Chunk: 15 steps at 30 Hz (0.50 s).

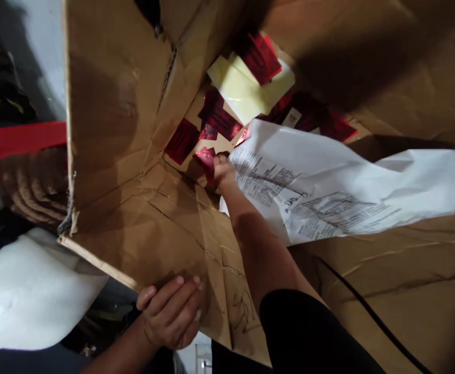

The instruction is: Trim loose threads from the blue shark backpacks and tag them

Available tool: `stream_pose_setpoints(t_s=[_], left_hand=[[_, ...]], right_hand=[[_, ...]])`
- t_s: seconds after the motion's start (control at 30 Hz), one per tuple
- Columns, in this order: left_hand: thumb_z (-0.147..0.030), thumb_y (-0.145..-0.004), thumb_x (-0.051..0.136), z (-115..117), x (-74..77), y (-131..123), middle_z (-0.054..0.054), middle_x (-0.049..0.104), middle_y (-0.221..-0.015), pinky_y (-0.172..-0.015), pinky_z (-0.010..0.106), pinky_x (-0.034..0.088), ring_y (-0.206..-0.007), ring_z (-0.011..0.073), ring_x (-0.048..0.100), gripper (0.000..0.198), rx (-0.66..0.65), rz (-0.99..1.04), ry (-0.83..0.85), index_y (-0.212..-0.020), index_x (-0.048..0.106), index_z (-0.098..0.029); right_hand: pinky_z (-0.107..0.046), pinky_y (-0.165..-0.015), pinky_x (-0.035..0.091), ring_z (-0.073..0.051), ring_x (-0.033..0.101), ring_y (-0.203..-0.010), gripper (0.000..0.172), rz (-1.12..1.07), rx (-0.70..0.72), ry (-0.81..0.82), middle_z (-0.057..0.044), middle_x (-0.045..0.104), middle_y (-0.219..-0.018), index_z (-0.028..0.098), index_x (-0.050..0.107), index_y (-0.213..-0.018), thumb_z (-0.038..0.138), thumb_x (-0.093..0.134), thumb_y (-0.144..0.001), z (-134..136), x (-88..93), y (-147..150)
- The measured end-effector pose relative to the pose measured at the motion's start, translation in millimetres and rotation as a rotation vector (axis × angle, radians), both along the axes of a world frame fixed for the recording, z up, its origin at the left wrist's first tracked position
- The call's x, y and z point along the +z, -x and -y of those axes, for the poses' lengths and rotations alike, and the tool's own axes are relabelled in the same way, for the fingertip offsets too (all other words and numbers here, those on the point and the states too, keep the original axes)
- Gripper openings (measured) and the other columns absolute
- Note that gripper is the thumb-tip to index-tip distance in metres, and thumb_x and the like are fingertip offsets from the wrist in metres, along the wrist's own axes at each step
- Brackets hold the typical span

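Observation:
I look down into a large brown cardboard box [133, 156]. My right hand [222, 170] reaches deep inside, fingers closed on a small shiny red packet [206, 158] near the bottom. Several more red packets [219, 119] and a pale yellow sheet [246, 88] lie on the box floor. A crumpled white printed paper [328, 182] lies across the box beside my right forearm. My left hand [172, 311] grips the near edge of the box wall, fingers wrapped over the cardboard.
White bulky material [28, 291] lies outside the box at lower left. A red band [20, 140] and a brown ribbed object [32, 187] sit beyond it. A thin black cable [371, 317] crosses the cardboard at lower right.

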State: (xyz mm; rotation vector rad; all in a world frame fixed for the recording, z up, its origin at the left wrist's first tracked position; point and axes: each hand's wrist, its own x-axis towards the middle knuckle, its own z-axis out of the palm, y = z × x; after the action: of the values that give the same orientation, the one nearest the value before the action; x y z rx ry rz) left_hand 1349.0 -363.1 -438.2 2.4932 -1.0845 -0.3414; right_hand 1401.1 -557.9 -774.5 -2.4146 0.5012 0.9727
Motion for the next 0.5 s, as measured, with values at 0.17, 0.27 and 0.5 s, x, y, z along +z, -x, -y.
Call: stream_pose_setpoints(t_s=[0.17,0.27,0.5], left_hand=[[-0.023,-0.090,0.045,-2,1.8,-1,-0.005,0.079,-0.088,-0.125,0.025,0.006,-0.143,0.0032,0.038,0.030,-0.031,-0.015,-0.031,-0.097,0.074,-0.028],[-0.023,-0.092,0.043,1,1.5,-2,-0.005,0.079,-0.087,-0.126,0.025,0.006,-0.144,0.0040,0.037,0.032,-0.032,-0.012,-0.015,-0.094,0.074,-0.029],[-0.023,-0.092,0.042,8,2.2,-4,-0.006,0.078,-0.079,-0.126,0.023,0.008,-0.142,0.0030,0.039,0.032,-0.009,0.020,-0.015,-0.096,0.073,-0.026]], right_hand=[[-0.034,-0.084,0.045,-0.028,0.058,-0.107,0.031,-0.097,0.017,0.089,-0.021,0.062,-0.116,0.007,0.062,-0.117,0.013,0.042,-0.094,31,-11.3,11],[-0.031,-0.086,0.043,-0.025,0.056,-0.110,0.029,-0.093,0.068,0.058,-0.014,0.063,-0.118,0.014,0.064,-0.114,0.012,0.056,-0.086,44,-5.0,30],[-0.037,-0.096,0.039,-0.027,0.047,-0.119,0.040,-0.108,-0.036,0.121,-0.016,0.056,-0.129,0.012,0.053,-0.126,0.029,0.062,-0.090,8,-5.8,42]])
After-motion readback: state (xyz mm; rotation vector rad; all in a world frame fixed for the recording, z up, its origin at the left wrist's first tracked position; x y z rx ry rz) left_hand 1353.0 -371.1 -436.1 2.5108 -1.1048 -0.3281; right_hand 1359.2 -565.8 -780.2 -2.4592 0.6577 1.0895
